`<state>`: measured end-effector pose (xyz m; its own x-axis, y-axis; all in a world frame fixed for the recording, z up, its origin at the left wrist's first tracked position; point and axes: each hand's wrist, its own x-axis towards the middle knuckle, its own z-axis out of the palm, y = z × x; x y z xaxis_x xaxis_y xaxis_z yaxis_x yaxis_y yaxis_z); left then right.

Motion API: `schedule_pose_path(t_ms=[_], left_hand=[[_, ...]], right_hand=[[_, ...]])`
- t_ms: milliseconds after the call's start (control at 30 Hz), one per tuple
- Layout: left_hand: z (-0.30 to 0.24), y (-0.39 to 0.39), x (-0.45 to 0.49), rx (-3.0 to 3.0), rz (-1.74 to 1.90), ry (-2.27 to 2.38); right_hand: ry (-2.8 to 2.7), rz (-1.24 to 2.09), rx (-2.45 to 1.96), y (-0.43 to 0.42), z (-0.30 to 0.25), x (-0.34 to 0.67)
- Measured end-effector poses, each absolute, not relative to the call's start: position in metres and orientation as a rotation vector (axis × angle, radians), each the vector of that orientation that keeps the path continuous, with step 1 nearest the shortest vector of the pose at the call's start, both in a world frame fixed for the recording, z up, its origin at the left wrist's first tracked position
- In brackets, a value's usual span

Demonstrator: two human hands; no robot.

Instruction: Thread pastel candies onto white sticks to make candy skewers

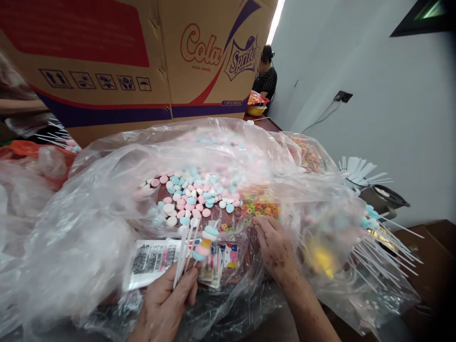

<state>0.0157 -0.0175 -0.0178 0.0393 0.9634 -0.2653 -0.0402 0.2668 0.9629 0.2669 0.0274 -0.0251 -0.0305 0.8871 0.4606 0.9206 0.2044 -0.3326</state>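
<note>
Several thin white sticks stand up from my left hand, which is closed around them. Just past its fingertips, a candy skewer shows stacked blue, white, pink and yellow pieces; it appears to be in the same grip. My right hand reaches to the near edge of the small ring-shaped candies, its fingers drawn together at the tips. Whatever they pinch is too small to make out. Beyond my left hand lie loose pink, white and blue oval candies, partly under clear plastic.
Flat printed packets lie beneath my left hand. Clear plastic bags spread across the work area. A large cardboard box blocks the far side. Bundled sticks and a dark pitcher stand right. Another person sits behind.
</note>
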Motion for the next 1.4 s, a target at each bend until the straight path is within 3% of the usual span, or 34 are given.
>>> schedule_pose_path(t_ms=[667, 967, 1300, 1400], left_hand=[[-0.009, -0.023, 0.014, 1.127, 1.0, 1.314], [-0.011, -0.021, 0.012, 1.12, 0.972, 1.297], [-0.008, -0.023, 0.013, 1.136, 0.89, 1.273], [-0.01, -0.023, 0.012, 1.212, 0.869, 1.297]], right_hand=[[-2.269, 0.007, -2.081, 0.05, -0.001, 0.245], [-2.141, 0.384, -1.789, 0.066, -0.001, 0.257], [-2.261, 0.489, -1.747, 0.069, 0.002, 0.256], [-2.041, 0.543, -1.729, 0.064, 0.003, 0.253]])
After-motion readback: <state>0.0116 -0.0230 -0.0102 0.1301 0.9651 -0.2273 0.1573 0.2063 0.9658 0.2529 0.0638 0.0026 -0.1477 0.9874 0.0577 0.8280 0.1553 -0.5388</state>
